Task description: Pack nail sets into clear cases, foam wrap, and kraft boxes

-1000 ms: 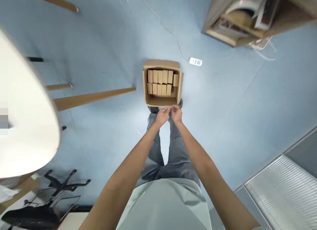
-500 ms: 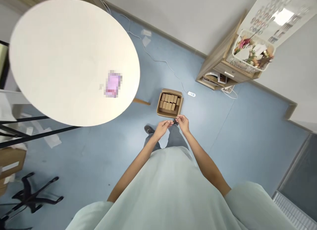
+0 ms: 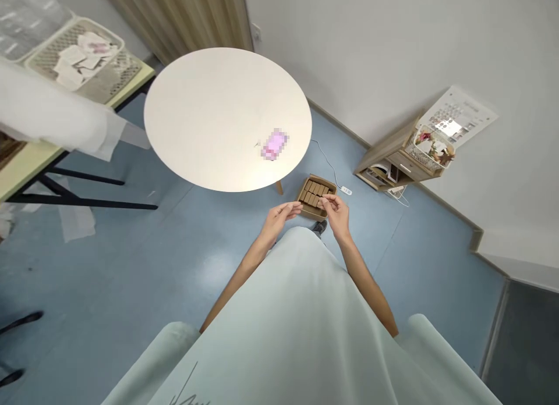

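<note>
My left hand [image 3: 279, 216] is held out in front of my body, its fingers pressed together and pointing right. Facing it, my right hand [image 3: 337, 215] has thumb and fingertips pinched together. Anything between the fingertips of either hand is too small to make out. Below and beyond the hands, an open cardboard box [image 3: 313, 213] rests on the floor. Inside it, small brown cardboard boxes [image 3: 315, 189] stand in two rows. My right fingertips overlap the box's near right part in view, and whether they touch it I cannot tell.
A round white table [image 3: 209, 114] stands to the left, with a blurred pink item [image 3: 275, 144] on it. At the right wall is a wooden cabinet [image 3: 395, 160] topped by a filled basket [image 3: 432, 149]. A white power strip [image 3: 346, 191] and its cord lie on the floor.
My view has swung left and up, showing more of the table and the shelf at left. My hands have moved slightly apart and now appear over the box's near edge.
</note>
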### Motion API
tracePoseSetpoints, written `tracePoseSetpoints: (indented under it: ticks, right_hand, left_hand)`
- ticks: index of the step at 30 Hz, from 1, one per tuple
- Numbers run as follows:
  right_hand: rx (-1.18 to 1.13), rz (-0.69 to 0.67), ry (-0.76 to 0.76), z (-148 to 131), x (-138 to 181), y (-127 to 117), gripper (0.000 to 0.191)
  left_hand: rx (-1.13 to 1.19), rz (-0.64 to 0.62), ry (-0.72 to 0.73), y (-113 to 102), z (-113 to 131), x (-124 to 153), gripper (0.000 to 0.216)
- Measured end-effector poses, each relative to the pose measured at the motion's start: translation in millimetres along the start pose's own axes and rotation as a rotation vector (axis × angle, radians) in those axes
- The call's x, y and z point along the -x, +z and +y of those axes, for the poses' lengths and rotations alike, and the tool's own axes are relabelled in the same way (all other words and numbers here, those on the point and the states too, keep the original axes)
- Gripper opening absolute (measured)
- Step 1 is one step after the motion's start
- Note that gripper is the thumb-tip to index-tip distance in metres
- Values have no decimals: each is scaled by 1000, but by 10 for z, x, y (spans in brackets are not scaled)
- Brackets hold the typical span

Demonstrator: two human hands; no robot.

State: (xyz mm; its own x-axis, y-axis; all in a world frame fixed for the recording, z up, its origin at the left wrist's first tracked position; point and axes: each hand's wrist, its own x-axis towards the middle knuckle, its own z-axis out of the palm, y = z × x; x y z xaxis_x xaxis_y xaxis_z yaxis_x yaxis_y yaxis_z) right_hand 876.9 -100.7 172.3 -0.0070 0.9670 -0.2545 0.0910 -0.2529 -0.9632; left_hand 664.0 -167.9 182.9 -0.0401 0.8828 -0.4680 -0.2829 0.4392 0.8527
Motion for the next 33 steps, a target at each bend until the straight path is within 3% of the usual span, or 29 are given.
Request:
tracePoseSetpoints:
  ticks: [7,14,21,29,33]
  right_hand:
    - [-16,-149,-33,-454,581,1277,50]
    - [41,-408,-72,-749,644,2424,49]
    - [57,-543,-20,-775,365,3671,42]
    - [-33,-624,91,-821,-131,5212,42]
    - [-66,-637,106,-938,-350,5783,38]
  left_hand:
    - [122,228,150,-1082,430,689,61]
    - [271,464,266,-1936,624,1081,59]
    - [224,604,230,-2886,870,1085,56]
    - [98,734,169,-4238,1570,819,53]
    - [84,776,159,-4871,1850,561,52]
